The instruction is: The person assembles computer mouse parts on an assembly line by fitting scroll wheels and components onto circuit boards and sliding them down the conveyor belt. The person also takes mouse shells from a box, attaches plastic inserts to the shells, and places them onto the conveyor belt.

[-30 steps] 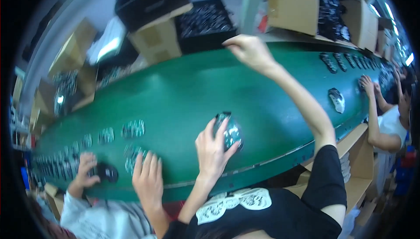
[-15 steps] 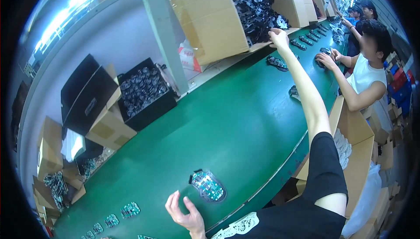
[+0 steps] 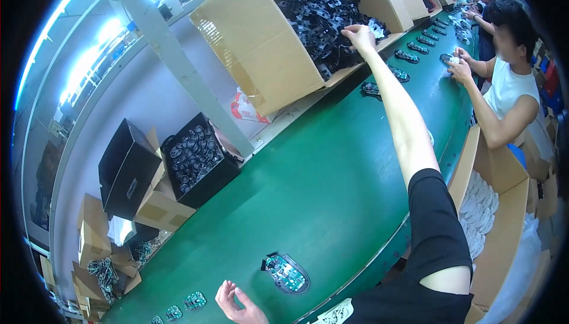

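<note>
Long green tabletop (image 3: 308, 193), bordered by an open brown cardboard carton (image 3: 249, 45) heaped with black plastic parts (image 3: 314, 21). Right hand (image 3: 359, 38) at the parts, fingers drawn together; cannot tell whether one is gripped. Left hand (image 3: 240, 305) empty, thumb and fingers apart, near a rounded black plastic shell (image 3: 306, 281) carrying a green circuit board (image 3: 287, 272), flat on the tabletop.

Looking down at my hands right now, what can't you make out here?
In the head view:
Right hand: whether it grips anything; the black parts behind it are too small and dark.
Left hand: its wrist, cut off by the lower edge.
Pale object: its full shape, hidden by the right forearm.
Lower-left circuit boards: where their row ends, cut off by the lower edge.
</note>
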`<state>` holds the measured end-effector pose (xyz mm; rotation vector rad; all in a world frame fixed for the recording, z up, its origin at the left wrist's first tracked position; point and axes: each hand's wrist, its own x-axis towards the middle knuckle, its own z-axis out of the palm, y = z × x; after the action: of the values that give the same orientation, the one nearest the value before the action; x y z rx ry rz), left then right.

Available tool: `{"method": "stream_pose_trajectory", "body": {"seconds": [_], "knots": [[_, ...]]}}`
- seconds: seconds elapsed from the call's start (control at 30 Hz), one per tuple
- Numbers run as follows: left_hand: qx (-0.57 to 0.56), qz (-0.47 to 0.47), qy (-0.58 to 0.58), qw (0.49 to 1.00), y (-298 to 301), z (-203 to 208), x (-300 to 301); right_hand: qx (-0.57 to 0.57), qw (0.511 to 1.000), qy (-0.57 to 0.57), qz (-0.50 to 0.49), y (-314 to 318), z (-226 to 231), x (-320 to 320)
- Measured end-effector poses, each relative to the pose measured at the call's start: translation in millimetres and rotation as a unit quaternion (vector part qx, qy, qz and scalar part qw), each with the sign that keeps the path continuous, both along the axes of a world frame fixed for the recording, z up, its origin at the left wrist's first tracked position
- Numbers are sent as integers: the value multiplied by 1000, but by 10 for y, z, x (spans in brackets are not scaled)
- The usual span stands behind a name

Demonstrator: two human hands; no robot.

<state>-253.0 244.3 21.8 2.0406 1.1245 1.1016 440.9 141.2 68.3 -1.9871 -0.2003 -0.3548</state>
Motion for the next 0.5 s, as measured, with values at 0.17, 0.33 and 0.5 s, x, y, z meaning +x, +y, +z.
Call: {"method": "stream_pose_trajectory", "body": {"seconds": [0.17,0.33,0.5], "knots": [[-2,-37,-20,999,-25,-54,151,-205,977,23,59,53,-45,-66],[-11,-67,-6,998,-85,-103,191,-281,954,-24,105,144,118,-244],[-26,-70,-4,997,-88,-79,257,-279,956,-50,81,310,101,-358]]}}
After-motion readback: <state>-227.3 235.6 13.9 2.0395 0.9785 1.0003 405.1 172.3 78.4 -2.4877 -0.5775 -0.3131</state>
